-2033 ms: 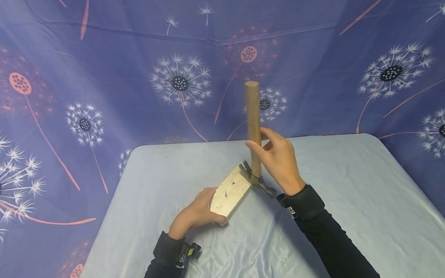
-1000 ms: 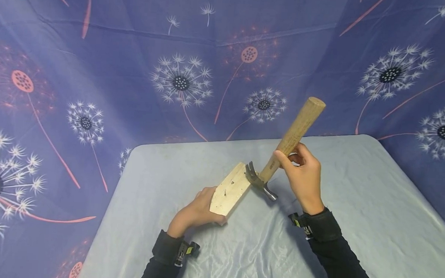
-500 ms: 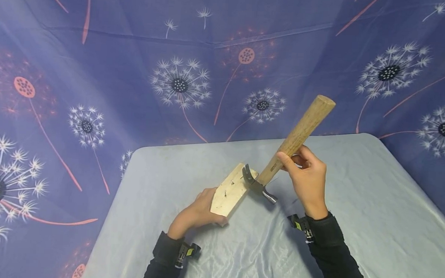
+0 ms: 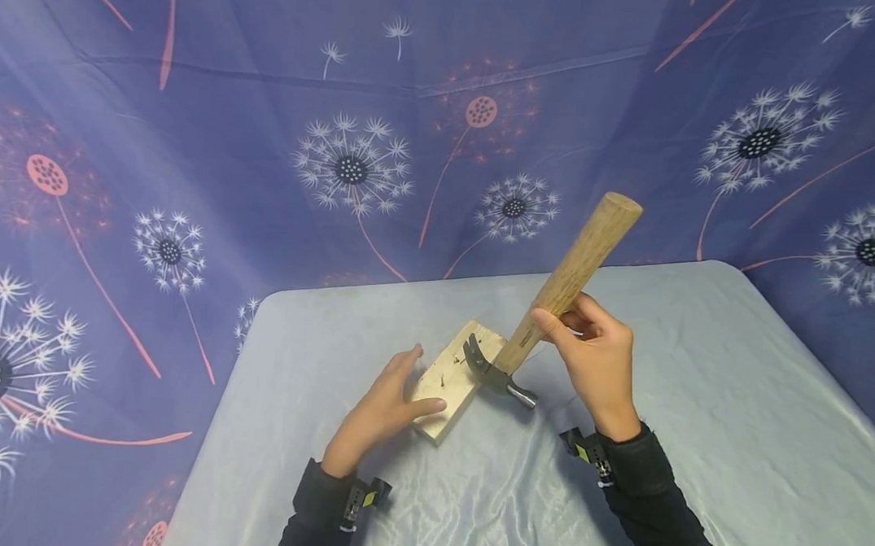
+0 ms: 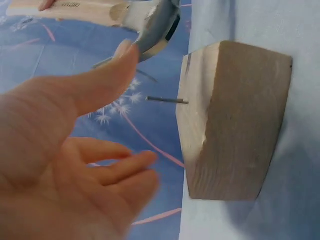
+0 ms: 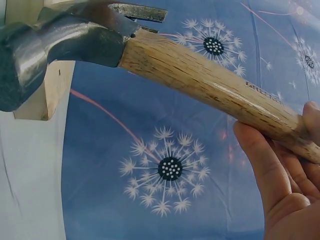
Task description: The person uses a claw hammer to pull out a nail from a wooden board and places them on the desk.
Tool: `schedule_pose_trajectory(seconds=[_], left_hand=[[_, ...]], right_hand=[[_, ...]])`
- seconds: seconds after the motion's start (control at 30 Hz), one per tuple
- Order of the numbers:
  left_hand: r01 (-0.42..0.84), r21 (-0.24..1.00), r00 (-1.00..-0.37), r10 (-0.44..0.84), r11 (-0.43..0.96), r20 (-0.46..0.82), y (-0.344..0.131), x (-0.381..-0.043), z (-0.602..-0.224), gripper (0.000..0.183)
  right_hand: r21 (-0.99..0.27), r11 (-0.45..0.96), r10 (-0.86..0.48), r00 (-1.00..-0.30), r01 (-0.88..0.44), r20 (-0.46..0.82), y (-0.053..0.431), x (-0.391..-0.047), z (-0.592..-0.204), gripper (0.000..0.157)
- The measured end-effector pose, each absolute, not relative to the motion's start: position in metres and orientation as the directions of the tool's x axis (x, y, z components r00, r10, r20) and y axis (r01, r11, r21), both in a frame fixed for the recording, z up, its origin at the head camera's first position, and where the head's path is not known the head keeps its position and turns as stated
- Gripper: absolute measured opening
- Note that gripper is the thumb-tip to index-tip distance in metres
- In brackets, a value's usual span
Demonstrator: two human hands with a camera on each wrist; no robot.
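Observation:
My right hand (image 4: 596, 363) pinches the wooden handle of a claw hammer (image 4: 565, 283) between thumb and fingers. The handle tilts up to the right, and the dark metal head (image 4: 495, 376) hangs over the right side of a pale wood block (image 4: 443, 387). Several nails stick up from that block; one nail (image 5: 167, 100) shows clearly in the left wrist view. Fingers spread, my left hand (image 4: 380, 413) is just left of the block. The left wrist view shows a gap between this hand (image 5: 85, 130) and the wood.
The block lies on a table covered with a shiny light-blue cloth (image 4: 697, 382). Behind the table hangs a blue-purple curtain (image 4: 622, 85) printed with dandelions. Black wrist straps with small cameras sit on both wrists.
The hammer swung from upright to tilted right, then shifted slightly left and lower, its head over the block. My left hand let go of the block and drew its fingers off it.

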State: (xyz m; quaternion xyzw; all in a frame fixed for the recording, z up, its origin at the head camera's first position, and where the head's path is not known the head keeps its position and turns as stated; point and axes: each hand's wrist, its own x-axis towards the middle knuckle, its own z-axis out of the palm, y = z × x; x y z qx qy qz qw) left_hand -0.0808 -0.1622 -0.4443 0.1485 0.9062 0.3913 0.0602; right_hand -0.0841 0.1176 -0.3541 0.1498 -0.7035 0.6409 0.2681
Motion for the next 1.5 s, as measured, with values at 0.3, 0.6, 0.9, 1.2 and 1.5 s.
schedule_pose_trajectory(seconds=[0.3,0.6,0.9,1.2,1.5], left_hand=[[0.517,0.697,-0.854,0.347,0.497,0.387,-0.144,-0.083,-0.448,0.053],[0.543,0.717,-0.837,0.344,0.436,0.425,-0.134,-0.081,-0.451,0.04],[0.541,0.735,-0.841,0.275,0.409,0.466,-0.135,-0.078,-0.45,0.026],[0.616,0.649,-0.777,0.212,0.446,0.592,-0.142,-0.082,-0.442,0.01],[0.678,0.555,-0.693,0.167,0.481,0.702,-0.147,-0.086,-0.438,0.012]], right_hand=[[-0.822,0.119,0.103,-0.817,-0.557,0.568,0.115,-0.079,-0.352,0.033],[-0.857,0.104,0.115,-0.849,-0.505,0.515,0.109,-0.074,-0.346,0.03],[-0.869,0.049,0.122,-0.86,-0.493,0.495,0.111,-0.082,-0.362,0.03],[-0.877,0.024,0.096,-0.872,-0.481,0.481,0.114,-0.085,-0.369,0.029],[-0.876,0.097,0.068,-0.875,-0.472,0.479,0.118,-0.083,-0.367,0.028]])
